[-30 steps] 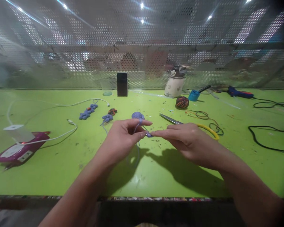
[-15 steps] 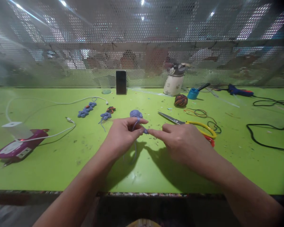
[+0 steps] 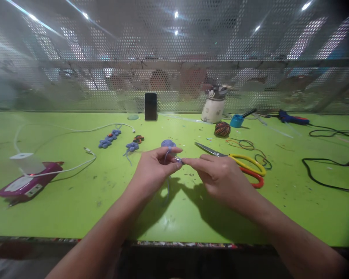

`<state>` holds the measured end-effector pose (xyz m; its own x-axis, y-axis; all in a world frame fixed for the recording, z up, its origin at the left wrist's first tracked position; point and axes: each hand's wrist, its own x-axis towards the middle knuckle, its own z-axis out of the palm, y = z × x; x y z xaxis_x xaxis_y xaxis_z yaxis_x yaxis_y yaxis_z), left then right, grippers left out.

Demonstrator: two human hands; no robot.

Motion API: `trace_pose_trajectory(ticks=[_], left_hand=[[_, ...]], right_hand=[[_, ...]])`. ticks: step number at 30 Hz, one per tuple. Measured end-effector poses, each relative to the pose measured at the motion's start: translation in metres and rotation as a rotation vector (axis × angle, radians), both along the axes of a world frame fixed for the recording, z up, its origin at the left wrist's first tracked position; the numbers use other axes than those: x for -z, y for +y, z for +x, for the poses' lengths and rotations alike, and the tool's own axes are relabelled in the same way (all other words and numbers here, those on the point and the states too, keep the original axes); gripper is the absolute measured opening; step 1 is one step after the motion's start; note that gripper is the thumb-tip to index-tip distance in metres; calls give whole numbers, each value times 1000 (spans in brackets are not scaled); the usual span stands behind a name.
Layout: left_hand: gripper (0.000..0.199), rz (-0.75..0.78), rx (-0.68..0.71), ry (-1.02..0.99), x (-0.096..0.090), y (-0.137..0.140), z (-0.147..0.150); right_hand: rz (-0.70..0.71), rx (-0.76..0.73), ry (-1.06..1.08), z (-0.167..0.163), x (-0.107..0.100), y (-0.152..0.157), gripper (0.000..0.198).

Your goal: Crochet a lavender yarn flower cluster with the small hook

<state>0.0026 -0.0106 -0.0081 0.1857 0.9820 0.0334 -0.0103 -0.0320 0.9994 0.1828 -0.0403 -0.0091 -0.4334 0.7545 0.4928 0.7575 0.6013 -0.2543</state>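
My left hand (image 3: 151,167) pinches a small piece of purple crochet (image 3: 179,160) between thumb and fingers, with a strand of purple yarn (image 3: 169,149) looped over the index finger. My right hand (image 3: 224,172) is closed, its index finger stretched to the piece. A short shiny bit of a crochet hook (image 3: 176,158) shows at the fingertips; the rest is hidden by the hands. Just behind my left hand lies a purple yarn ball (image 3: 168,143). Scissors (image 3: 212,150) with yellow and red handles lie partly behind my right hand.
Purple crochet flowers (image 3: 109,139) and a dark orange one (image 3: 138,138) lie left. Behind stand a phone (image 3: 151,107), a cup (image 3: 132,110) and a bottle (image 3: 213,108). A multicolour yarn ball (image 3: 222,129), blue pot (image 3: 237,121), glue gun (image 3: 293,117) and power strip (image 3: 31,184) surround the hands.
The view has tilted up slightly, so the table sits lower. My right fingertip stays against the crochet piece, and the left thumb now covers more of it. The scissors' red handle shows more.
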Motion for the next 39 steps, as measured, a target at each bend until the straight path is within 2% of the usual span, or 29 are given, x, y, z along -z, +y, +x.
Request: trace_pose_trajectory(ticks=[2, 4, 7, 8, 10, 12, 16, 18, 24, 28, 32, 39], left_hand=[[32, 43, -26, 39, 2, -1, 1], [29, 181, -93, 153, 5, -5, 3], [27, 586, -243, 404, 11, -12, 6], [29, 669, -263, 465, 12, -14, 7], [29, 718, -275, 481, 12, -16, 7], [28, 601, -246, 358, 9, -14, 6], [34, 163, -92, 6, -3, -7, -1], [36, 67, -15, -87, -8, -4, -5], [29, 45, 83, -50, -14, 0, -15], [20, 68, 119, -44, -15, 2, -20], [14, 52, 120, -65, -13, 4, -24], [7, 58, 121, -111, -13, 4, -24]], right_hand=[[-104, -24, 205, -3, 0, 2, 38], [-265, -4, 439, -8, 1, 4, 33], [-558, 65, 773, -16, 2, 7, 27], [-634, 67, 871, -18, 3, 7, 29], [-724, 42, 1027, -22, 6, 8, 32], [-737, 7, 1116, -25, 8, 7, 33], [-634, -36, 1096, -24, 12, 5, 29], [-504, -53, 986, -20, 12, 5, 26], [-116, -153, 492, -2, 10, 9, 29], [59, -174, 191, 5, 4, 9, 35], [109, -166, 27, 7, -3, 5, 39], [96, -188, 41, 10, -6, 4, 41]])
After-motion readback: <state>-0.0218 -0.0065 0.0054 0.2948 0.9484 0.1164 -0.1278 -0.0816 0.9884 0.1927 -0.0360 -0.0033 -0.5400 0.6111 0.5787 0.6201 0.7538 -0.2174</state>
